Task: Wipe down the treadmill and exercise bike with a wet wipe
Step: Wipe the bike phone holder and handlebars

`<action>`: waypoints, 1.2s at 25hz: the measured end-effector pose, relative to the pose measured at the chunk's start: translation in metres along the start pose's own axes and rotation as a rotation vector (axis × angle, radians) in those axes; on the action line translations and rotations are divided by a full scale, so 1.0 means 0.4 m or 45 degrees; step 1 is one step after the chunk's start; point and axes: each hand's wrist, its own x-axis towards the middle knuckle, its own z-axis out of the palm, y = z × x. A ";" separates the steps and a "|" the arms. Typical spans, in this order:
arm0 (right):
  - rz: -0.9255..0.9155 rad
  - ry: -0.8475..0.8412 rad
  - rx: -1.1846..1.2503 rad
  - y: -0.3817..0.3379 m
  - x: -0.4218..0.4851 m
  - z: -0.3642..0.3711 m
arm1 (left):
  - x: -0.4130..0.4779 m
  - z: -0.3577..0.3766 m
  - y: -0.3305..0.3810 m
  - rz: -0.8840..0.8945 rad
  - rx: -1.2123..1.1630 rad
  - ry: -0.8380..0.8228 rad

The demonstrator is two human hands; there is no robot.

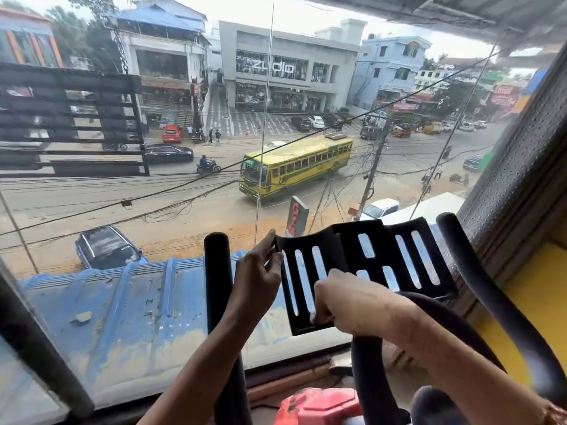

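Close against a wide window (92, 210) stands the exercise bike (366, 372), a red part (319, 407) lowest in view. Two black padded handlebar grips (216, 271) rise on either side. Between them sits the bike's black slotted tray (382, 243), matte, with its long axis running left to right, its face tilted up toward the person and its narrow slots running up and down. The left hand (256, 277) pinches the tray's upper left corner. The right hand (346, 302) lies curled over the tray's lower edge; I cannot tell what its fingers hold. Beyond the glass lie a blue roof (122, 302) and a yellow-green bus (294, 167) on the street.
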 end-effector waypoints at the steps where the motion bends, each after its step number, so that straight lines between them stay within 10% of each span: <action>1: 0.042 0.081 0.024 0.011 0.013 -0.016 | -0.001 0.000 0.003 0.001 0.001 -0.001; 5: 0.072 0.511 -0.258 0.016 0.114 -0.008 | -0.002 0.002 -0.002 0.010 0.051 0.034; 12: 0.144 0.167 -0.375 -0.088 0.010 0.014 | -0.004 0.006 -0.005 0.008 0.064 0.019; 15: 0.133 0.528 -0.507 -0.062 0.037 -0.031 | -0.001 0.004 -0.008 0.005 0.075 0.021; 19: 0.124 0.391 -0.658 -0.009 0.102 -0.021 | -0.008 0.004 0.000 0.023 0.104 0.013; 30: 0.046 0.028 0.036 -0.062 0.008 0.006 | -0.014 0.002 0.002 0.000 0.093 -0.039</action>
